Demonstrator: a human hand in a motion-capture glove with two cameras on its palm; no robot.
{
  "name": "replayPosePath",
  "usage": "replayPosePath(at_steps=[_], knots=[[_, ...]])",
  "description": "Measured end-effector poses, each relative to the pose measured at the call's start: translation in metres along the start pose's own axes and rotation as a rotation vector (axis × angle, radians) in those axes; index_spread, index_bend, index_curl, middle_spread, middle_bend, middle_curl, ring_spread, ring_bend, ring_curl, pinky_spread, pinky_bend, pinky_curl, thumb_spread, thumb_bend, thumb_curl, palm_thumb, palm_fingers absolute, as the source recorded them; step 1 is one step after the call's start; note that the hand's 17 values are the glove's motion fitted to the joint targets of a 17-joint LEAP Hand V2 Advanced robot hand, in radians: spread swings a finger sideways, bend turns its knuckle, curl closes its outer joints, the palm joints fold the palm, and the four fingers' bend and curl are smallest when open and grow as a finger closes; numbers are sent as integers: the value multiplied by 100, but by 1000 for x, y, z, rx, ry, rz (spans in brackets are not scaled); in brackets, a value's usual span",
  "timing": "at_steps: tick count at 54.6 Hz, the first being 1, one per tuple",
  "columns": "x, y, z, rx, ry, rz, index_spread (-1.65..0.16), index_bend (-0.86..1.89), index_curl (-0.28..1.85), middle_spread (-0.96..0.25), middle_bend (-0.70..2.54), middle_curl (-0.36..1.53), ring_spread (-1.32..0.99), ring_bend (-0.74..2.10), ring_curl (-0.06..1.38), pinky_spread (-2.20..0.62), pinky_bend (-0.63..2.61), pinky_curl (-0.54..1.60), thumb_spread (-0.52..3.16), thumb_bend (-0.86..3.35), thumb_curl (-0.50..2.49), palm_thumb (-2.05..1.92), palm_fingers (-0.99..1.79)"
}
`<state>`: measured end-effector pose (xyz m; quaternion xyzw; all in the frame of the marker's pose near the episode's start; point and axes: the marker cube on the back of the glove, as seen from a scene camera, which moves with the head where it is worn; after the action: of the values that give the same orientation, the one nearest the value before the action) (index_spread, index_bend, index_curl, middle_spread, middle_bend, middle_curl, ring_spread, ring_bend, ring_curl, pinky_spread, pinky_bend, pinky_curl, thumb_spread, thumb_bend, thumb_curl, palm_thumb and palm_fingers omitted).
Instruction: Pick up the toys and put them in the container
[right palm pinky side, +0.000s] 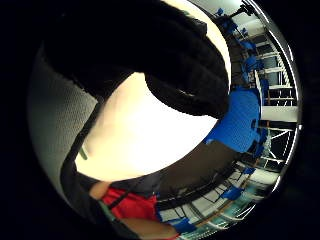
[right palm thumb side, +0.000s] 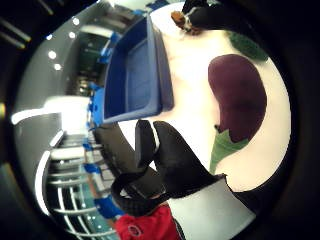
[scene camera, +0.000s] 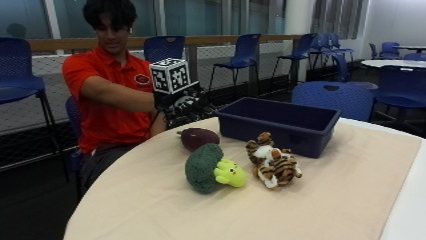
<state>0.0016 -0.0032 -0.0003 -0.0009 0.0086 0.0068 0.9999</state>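
Because we have yet to grasp a toy, our gloved right hand (scene camera: 178, 102) hangs with fingers loosely spread above the eggplant (scene camera: 199, 138), beside the empty blue container (scene camera: 279, 125).

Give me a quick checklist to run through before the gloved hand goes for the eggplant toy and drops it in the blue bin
1. Hand free of any toy: ok, it holds nothing and hovers above the table near the person.
2. Eggplant toy reachable: ok, it lies just below the hand, nearest of the toys.
3. Eggplant clear of other toys: ok in the thumb side palm view; in the outside view it sits close behind the broccoli toy, contact cannot tell.
4. Blue bin open with room inside: ok, no toy shows in it.
5. Tiger toy out of the path: ok, it lies in front of the bin, apart from the eggplant.
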Motion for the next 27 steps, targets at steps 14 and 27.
replayPosePath(at_steps=[14,27], knots=[[3,-7,9,0,-24,9,-35,25,17,-13,16,8,-1,17,3,14,94,28,101,-3,9,-4,4],[2,-9,11,31,-54,-8,-37,16,21,-11,16,14,0,20,7,15,108,33,114,-5,13,-6,-6]])
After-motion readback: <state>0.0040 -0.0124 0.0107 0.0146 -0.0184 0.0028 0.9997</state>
